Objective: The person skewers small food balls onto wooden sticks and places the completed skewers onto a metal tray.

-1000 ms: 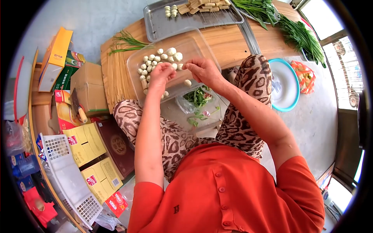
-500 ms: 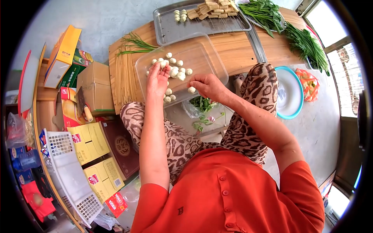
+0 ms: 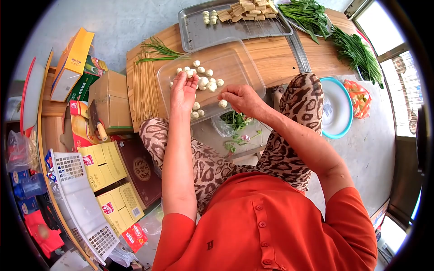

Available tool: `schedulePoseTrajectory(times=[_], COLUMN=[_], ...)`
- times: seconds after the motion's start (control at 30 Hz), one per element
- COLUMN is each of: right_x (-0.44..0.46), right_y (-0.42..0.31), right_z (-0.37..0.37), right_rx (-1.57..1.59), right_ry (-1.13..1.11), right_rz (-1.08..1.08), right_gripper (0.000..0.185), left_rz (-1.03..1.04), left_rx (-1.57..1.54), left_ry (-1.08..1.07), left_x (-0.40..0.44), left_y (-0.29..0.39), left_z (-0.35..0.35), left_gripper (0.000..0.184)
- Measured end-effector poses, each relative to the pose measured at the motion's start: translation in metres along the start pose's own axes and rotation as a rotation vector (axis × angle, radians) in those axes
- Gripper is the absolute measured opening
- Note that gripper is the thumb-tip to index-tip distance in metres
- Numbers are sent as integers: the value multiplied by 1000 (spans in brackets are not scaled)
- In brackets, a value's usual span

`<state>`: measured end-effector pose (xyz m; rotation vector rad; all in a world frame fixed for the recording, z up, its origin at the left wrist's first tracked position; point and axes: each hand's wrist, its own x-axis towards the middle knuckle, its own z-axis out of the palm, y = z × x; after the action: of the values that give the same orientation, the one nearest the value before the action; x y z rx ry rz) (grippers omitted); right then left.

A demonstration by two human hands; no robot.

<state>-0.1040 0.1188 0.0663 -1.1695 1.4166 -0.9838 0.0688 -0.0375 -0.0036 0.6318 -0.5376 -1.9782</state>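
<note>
My left hand (image 3: 183, 92) is over the left part of a clear plastic tray (image 3: 244, 67), palm turned up and fingers curled. A small whitish ball (image 3: 190, 73) shows at its fingertips and seems to be held there. Several similar balls (image 3: 211, 86) lie scattered in the tray, some partly hidden by that hand. My right hand (image 3: 244, 99) is above the tray's near right corner, fingers pinched together. What it pinches is too thin or hidden to make out. One more ball (image 3: 223, 104) sits just below its fingertips; I cannot tell whether they touch.
Thin wooden skewers (image 3: 143, 90) and green stalks (image 3: 158, 50) lie left of the tray on the wooden table (image 3: 271, 56). Behind stands a metal tray (image 3: 192, 36) with skewered balls and beige rolls. Leafy greens (image 3: 307, 16), a blue-rimmed basin (image 3: 350, 108) and cardboard boxes (image 3: 108, 99) surround the place.
Both hands have hardly moved; the left fingers have shifted slightly around the ball, and the right hand is a touch higher. The balls in the tray stay put.
</note>
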Motion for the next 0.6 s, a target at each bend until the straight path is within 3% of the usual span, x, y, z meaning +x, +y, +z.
schedulePoseTrajectory(times=[0.6], right_x=[0], right_y=[4], right_z=[4], right_rx=[-64], right_ry=[50], right_rz=[-23], right_gripper=[22], left_rz=[50], left_rx=[46], left_ry=[-30], left_x=[-5], left_y=[-1], left_z=[9], left_gripper=[13])
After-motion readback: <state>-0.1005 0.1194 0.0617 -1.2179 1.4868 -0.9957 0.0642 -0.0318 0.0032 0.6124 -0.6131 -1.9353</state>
